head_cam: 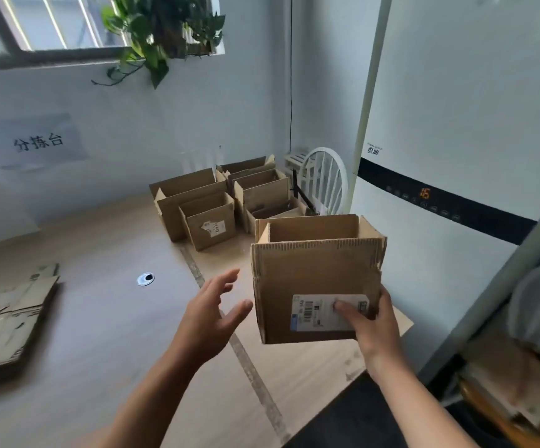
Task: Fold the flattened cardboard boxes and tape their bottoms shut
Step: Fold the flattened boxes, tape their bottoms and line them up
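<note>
- The right hand [372,321] grips the lower right corner of the upright brown cardboard box [310,273]. Its thumb presses on the white shipping label [320,313], and its fingers are hidden behind the right wall.
- The left hand [210,315] is open with fingers spread, just beside the box's left wall and not touching it.
- The box is held above the pale wooden table [100,318], near right, top flaps up. Its underside is hidden, so the tape may or may not be on.
- The step looks like setting this box with the cluster of erected brown boxes [217,202] at the far end.
- Put the left palm on the left wall so the one-corner grip does not skew the box, then carry it level and lower it beside the nearest one.
- The stack of flattened brown cardboard [7,321] lies near left, well apart.
</note>
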`<state>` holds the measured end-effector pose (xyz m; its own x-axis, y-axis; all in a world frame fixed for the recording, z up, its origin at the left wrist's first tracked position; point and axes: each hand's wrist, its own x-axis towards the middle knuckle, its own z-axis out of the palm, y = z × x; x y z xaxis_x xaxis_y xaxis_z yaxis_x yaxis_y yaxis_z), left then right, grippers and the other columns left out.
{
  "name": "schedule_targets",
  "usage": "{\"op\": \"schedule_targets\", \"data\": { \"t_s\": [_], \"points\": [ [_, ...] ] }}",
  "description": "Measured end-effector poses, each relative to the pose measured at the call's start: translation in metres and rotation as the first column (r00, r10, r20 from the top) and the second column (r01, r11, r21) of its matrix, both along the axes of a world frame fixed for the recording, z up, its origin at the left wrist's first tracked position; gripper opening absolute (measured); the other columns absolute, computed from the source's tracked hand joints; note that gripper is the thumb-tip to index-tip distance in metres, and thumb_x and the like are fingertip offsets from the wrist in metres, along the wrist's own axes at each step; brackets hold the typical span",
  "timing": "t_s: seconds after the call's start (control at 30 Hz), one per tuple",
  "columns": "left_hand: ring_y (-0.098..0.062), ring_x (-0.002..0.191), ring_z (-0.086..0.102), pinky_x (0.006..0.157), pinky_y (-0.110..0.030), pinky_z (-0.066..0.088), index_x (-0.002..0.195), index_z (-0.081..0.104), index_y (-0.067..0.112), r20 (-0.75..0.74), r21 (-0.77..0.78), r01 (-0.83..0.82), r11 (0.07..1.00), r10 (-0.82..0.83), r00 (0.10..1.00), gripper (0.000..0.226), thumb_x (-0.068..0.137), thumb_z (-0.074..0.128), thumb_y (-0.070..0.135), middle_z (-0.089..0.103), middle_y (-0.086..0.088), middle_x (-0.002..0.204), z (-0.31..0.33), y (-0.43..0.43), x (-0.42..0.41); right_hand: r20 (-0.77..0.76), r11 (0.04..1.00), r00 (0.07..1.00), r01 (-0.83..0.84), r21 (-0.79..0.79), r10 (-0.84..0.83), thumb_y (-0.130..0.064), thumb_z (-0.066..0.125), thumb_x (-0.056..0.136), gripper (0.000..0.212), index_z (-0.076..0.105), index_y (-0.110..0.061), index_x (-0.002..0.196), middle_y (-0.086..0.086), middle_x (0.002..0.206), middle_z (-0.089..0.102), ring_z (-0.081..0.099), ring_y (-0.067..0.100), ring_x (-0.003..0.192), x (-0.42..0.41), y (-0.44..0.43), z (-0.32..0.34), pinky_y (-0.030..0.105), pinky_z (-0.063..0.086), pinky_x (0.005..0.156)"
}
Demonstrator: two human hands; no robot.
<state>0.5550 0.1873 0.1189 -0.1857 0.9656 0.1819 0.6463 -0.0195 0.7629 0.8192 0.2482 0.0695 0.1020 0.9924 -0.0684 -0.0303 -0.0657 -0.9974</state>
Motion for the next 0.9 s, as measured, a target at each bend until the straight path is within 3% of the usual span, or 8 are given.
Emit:
{"op": "schedule_targets", "data": {
  "t_s": [0.17, 0.37, 0.53, 0.67, 0.77, 0.9],
  "points": [
    [-0.018, 0.125, 0.052, 0.102, -0.033, 0.046, 0.143, 0.047, 0.028, -0.457, -0.097, -0.023, 0.995, -0.024, 0.889, 0.055, 0.092, 0.066, 0.038, 0.053, 0.005, 0.141, -0.004, 0.029, -0.063, -0.046, 0.993, 0.992, -0.115, 0.012, 0.115, -0.022, 0.083, 0.078, 0.065, 0.049, -0.039, 0.131, -0.011, 0.117, 0.066, 0.062, 0.012, 0.107, -0.027, 0.055, -0.014, 0.031, 0.055, 0.08],
    [-0.022, 0.127, 0.049, 0.102, -0.034, 0.041, 0.144, 0.043, 0.028, -0.728, -0.17, -0.107, 0.98, -0.051, 0.684, 0.053, 0.095, 0.056, 0.044, 0.051, 0.006, 0.142, -0.018, 0.086, -0.12, -0.073, 0.983, 0.982, -0.179, -0.039, 0.176, -0.014, 0.085, 0.074, 0.073, 0.049, -0.034, 0.134, -0.008, 0.116, 0.068, 0.065, 0.018, 0.109, -0.089, 0.131, -0.045, 0.042, 0.058, 0.085],
    [-0.019, 0.13, 0.047, 0.106, -0.034, 0.04, 0.145, 0.04, 0.03, -0.732, -0.241, -0.148, 0.959, -0.08, 0.676, 0.051, 0.098, 0.051, 0.044, 0.047, 0.007, 0.146, -0.039, 0.15, -0.154, -0.022, 0.964, 0.966, -0.259, -0.064, 0.258, -0.014, 0.084, 0.076, 0.074, 0.045, -0.033, 0.136, -0.006, 0.117, 0.065, 0.063, 0.017, 0.107, -0.143, 0.191, -0.066, 0.032, 0.057, 0.079],
    [-0.02, 0.128, 0.047, 0.103, -0.033, 0.041, 0.146, 0.039, 0.028, -0.663, -0.327, -0.232, 0.916, -0.048, 0.747, 0.053, 0.097, 0.051, 0.044, 0.048, 0.005, 0.144, -0.057, 0.182, -0.173, -0.002, 0.951, 0.956, -0.293, -0.103, 0.294, -0.025, 0.08, 0.081, 0.062, 0.047, -0.036, 0.132, -0.012, 0.115, 0.062, 0.061, 0.008, 0.104, -0.174, 0.221, -0.082, 0.017, 0.057, 0.066],
    [-0.019, 0.128, 0.046, 0.101, -0.032, 0.043, 0.147, 0.037, 0.03, -0.612, -0.417, -0.277, 0.866, -0.042, 0.79, 0.056, 0.095, 0.051, 0.045, 0.049, 0.005, 0.142, -0.07, 0.202, -0.184, 0.026, 0.934, 0.938, -0.341, -0.111, 0.346, -0.037, 0.081, 0.077, 0.068, 0.046, -0.04, 0.135, -0.014, 0.118, 0.06, 0.059, 0.008, 0.107, -0.195, 0.246, -0.089, 0.017, 0.057, 0.068],
    [-0.017, 0.131, 0.046, 0.096, -0.034, 0.048, 0.146, 0.037, 0.037, -0.61, -0.468, -0.408, 0.784, 0.048, 0.791, 0.055, 0.094, 0.051, 0.045, 0.046, 0.008, 0.145, -0.085, 0.21, -0.203, -0.008, 0.917, 0.921, -0.388, -0.088, 0.389, -0.036, 0.082, 0.072, 0.07, 0.045, -0.043, 0.131, -0.014, 0.12, 0.06, 0.059, 0.006, 0.11, -0.221, 0.284, -0.102, 0.01, 0.053, 0.069]
  ]
}}
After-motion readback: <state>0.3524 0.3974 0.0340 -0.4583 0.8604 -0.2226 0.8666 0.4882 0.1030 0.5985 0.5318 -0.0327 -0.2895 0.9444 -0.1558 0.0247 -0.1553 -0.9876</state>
